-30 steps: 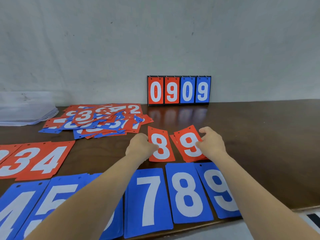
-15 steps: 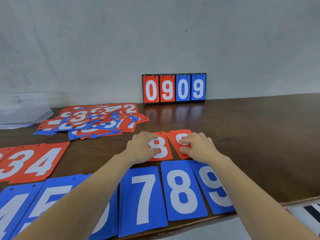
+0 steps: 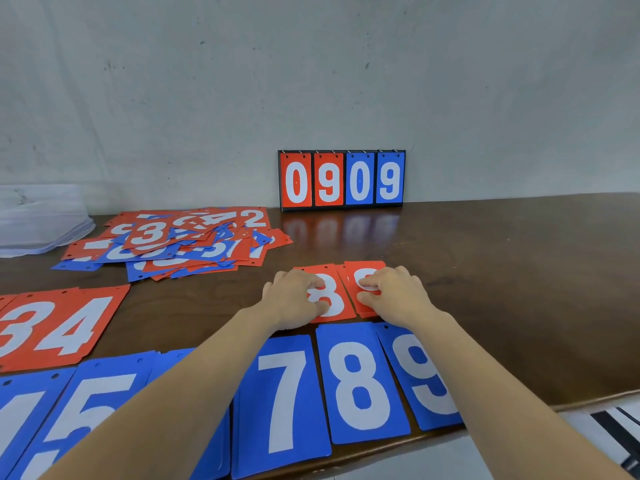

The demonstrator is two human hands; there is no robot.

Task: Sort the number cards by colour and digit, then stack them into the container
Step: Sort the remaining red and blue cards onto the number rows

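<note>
Two small stacks of red cards lie side by side on the brown table (image 3: 502, 289): a red 8 (image 3: 341, 306) and a red 9 (image 3: 363, 268). My left hand (image 3: 294, 299) rests on the red 8, fingertips and thumb on its left half. My right hand (image 3: 398, 296) presses on the red 9 and hides most of the digit. Nearer me runs a row of blue stacks: 5 (image 3: 86, 410), 7 (image 3: 282, 400), 8 (image 3: 360, 379) and 9 (image 3: 422, 375). Red 3 and 4 stacks (image 3: 69, 327) lie at the left.
A loose pile of mixed red and blue cards (image 3: 180, 240) lies at the back left. Beside it at the far left is a clear plastic container (image 3: 38, 220). A flip scoreboard (image 3: 341, 180) reading 0909 stands against the wall. The table's front edge (image 3: 588, 400) runs bottom right.
A second ago my right hand held the red 9 stack tilted, apart from the red 8. The 9 now lies flat next to the 8, with both hands resting on the cards.
</note>
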